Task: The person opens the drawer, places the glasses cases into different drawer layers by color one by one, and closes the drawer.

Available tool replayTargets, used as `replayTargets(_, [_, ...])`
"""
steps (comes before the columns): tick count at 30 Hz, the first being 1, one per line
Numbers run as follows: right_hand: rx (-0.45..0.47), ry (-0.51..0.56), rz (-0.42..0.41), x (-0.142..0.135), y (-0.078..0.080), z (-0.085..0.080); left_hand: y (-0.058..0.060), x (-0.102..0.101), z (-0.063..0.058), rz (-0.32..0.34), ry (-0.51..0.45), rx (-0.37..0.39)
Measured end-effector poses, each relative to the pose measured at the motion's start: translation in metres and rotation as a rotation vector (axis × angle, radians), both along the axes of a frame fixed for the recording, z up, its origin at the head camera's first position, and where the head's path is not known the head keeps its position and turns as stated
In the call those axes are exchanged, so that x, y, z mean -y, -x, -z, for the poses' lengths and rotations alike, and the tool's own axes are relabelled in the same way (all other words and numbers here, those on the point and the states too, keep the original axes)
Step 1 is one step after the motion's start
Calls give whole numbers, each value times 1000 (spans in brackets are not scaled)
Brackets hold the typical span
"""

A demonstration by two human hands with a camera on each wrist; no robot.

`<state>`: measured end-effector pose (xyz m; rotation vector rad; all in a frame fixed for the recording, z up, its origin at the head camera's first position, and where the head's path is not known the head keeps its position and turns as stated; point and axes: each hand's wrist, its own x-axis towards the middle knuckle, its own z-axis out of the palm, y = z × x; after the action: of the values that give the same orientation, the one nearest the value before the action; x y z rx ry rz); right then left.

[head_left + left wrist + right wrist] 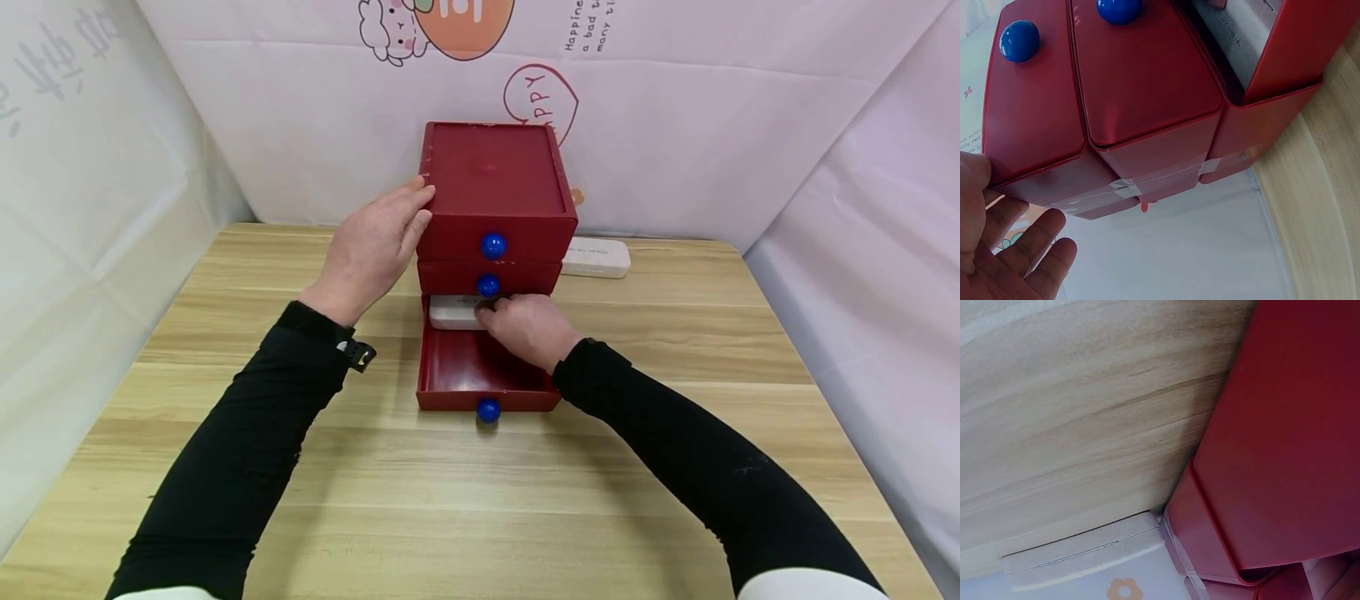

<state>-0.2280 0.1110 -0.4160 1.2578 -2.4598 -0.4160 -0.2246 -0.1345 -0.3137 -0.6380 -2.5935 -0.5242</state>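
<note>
A red cabinet of three stacked drawers (495, 171) with blue knobs stands at the back of the table. Its bottom drawer (465, 362) is pulled out, while the upper two are closed. At the back of that drawer lies a pale glasses case (453, 313), partly under the middle drawer. My right hand (528, 327) reaches in and pinches the case near its right part; some fingers are hidden. My left hand (375, 246) rests against the cabinet's upper left side. In the left wrist view, its fingers (1038, 250) are loosely extended beside the cabinet.
A second pale case (597, 257) with a hinge seam lies behind the cabinet's right side, near the back wall. Clear tape (1125, 186) runs across the cabinet's side. Printed white cloth (300, 100) hangs behind and at both sides of the wooden table (450, 500).
</note>
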Motion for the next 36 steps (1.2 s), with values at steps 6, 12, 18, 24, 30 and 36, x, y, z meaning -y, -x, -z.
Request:
replayTargets(6, [14,2,7,-2,-1,-2,0,0,0,-1,1,0])
replayTargets(12, [21,17,5,-4,-2,-3,0,0,0,0,-1,0])
replayTargets(18, [19,64,-8,-6,-3,-3,0,1,0,-3,-2,5])
replayTargets(24, [7,126,-44,-8,-7,-5,0,0,0,0,-8,5])
replayTargets(30, [-33,206,-92,-13,-13,-10,0,0,0,-5,-6,7])
replayTargets(36, [-34,251,-103,-18,-20,-16,0,0,0,-8,0,5])
